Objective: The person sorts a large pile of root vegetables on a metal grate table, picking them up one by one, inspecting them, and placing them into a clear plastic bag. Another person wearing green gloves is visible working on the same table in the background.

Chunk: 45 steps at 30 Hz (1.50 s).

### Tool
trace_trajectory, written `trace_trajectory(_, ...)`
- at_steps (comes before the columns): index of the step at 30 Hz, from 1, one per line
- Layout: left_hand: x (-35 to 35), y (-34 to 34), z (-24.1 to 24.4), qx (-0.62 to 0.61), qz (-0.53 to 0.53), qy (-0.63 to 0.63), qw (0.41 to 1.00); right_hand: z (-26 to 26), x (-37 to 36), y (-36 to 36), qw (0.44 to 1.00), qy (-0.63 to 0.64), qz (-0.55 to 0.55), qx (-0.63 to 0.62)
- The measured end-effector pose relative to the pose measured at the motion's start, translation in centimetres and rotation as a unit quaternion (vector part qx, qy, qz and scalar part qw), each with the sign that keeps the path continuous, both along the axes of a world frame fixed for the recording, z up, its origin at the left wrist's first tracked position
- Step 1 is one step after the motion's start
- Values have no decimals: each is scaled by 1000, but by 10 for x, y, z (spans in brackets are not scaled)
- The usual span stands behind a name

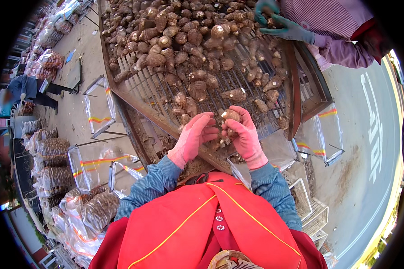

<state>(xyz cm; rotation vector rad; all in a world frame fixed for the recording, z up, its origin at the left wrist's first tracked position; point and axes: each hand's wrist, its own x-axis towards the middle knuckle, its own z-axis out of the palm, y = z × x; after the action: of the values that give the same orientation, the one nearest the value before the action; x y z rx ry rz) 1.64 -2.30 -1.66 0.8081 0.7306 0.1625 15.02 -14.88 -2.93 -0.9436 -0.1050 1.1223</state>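
Observation:
Both my hands wear pink work gloves over the near end of a slatted metal sorting table [138,87]. My right hand [245,138] grips a small brown taro corm [231,115] with a pale cut end between thumb and fingers. Facing it, my left hand [197,136] holds nothing that I can see, its fingers curved and apart. Several loose taro corms [190,106] lie just beyond my left fingertips. Farther up the slats, a single corm [235,94] points its white end to the right. A large heap of taro [188,37] covers the far part of the table.
Across the table at right, a co-worker's green-gloved hands [282,28] hold taro. Clear plastic bags hang open on metal frames at left [101,104] and right [320,138]. Filled bags [54,151] line the left side. White plastic crates [311,212] stand at lower right. Another person [30,89] bends at far left.

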Motion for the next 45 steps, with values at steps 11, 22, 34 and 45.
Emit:
trace_trajectory(11,-29,5,-34,-341,116,-227,905,9,-31,23,841,-539,-26,-30)
trace_trajectory(22,-29,29,-28,-382,64,-366,847,-27,47,89,581,-769,131,-232)
trace_trajectory(34,-35,38,-18,-342,97,-330,875,-13,60,78,959,-255,70,-100)
trace_trajectory(45,-112,45,-1,-235,93,-351,902,-31,8,-6,972,186,87,115)
